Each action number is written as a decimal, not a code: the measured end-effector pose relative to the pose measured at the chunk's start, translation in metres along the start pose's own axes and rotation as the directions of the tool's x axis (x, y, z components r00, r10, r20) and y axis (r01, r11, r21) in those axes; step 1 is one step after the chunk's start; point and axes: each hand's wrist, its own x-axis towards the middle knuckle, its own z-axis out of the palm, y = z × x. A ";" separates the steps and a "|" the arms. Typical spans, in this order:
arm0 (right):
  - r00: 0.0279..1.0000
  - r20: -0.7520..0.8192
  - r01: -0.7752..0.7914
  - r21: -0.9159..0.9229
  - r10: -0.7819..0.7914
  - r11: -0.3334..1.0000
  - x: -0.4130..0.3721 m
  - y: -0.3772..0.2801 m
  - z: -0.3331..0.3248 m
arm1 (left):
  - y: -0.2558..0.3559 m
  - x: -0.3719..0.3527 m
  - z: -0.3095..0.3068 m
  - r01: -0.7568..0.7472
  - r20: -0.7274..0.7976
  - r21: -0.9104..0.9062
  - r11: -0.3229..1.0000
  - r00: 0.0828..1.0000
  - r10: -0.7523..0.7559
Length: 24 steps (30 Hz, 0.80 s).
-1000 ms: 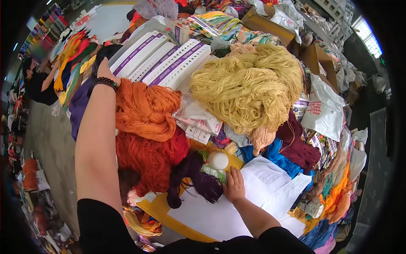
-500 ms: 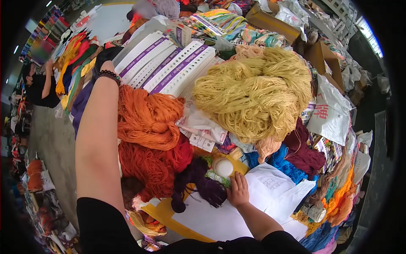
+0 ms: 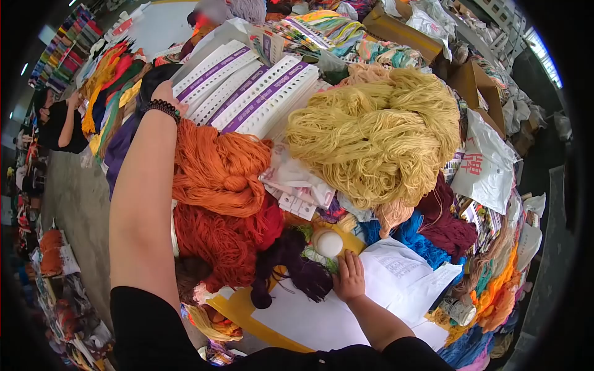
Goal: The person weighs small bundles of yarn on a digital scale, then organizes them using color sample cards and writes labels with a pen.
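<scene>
Fingers of the left hand [image 3: 166, 96] meet the black bundle [image 3: 148, 85] beside the striped cards [image 3: 244, 93]; gripping or not, I can't tell. That arm should clear the orange yarn [image 3: 219, 167]. Right hand [image 3: 351, 278] lies open by the white ball [image 3: 328, 243], best for steady bracing.

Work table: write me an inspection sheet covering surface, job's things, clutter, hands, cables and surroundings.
Surface: white sheet with yellow edging, largely covered by yarn and papers.
Job's things: purple-banded card stacks above an orange yarn hank; pale yellow hank beside them.
Clutter: dark purple hank, white round object, plastic bag with red print, cardboard boxes.
Left hand: at the card stacks' left end; grip unclear.
Right hand: open, palm down, beside the white round object.
Cables: nothing seen.
Surroundings: co-worker beyond the yarn at left; bright window at upper right.
</scene>
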 end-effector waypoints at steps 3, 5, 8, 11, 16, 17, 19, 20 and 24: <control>1.000 0.004 -0.004 -0.030 0.004 1.000 0.000 0.000 -0.001 | 0.001 0.027 -0.008 0.022 0.101 0.159 0.987 0.994 -0.038; 1.000 0.006 -0.009 -0.028 0.009 1.000 0.001 -0.001 -0.002 | -0.002 0.028 -0.008 0.031 0.098 0.104 0.994 0.994 -0.041; 1.000 0.007 -0.010 -0.028 0.010 1.000 0.001 -0.001 -0.002 | -0.004 0.024 -0.005 -0.035 0.024 0.069 0.997 0.999 0.034; 1.000 0.003 -0.007 -0.019 0.007 1.000 0.001 -0.001 -0.003 | -0.007 -0.002 0.003 -0.027 -0.003 0.016 1.000 1.000 0.027; 1.000 -0.005 0.003 0.016 -0.003 1.000 0.001 0.001 -0.001 | -0.002 0.017 -0.010 0.031 0.053 -0.154 0.988 0.998 -0.023; 1.000 -0.006 0.003 0.017 -0.003 1.000 0.001 0.001 -0.002 | -0.001 0.010 -0.011 0.050 0.058 -0.172 0.984 0.998 -0.040; 1.000 -0.007 0.002 0.017 -0.002 1.000 0.001 0.001 -0.002 | 0.000 0.009 -0.006 0.045 -0.050 -0.140 0.989 0.997 -0.052; 1.000 0.000 0.001 0.016 -0.001 1.000 0.001 0.000 -0.003 | -0.001 0.012 -0.005 0.002 -0.005 -0.120 0.993 1.000 -0.003; 1.000 0.009 0.003 0.008 -0.003 1.000 0.001 0.001 -0.002 | 0.003 0.053 0.000 -0.169 0.234 -0.146 0.975 0.951 0.200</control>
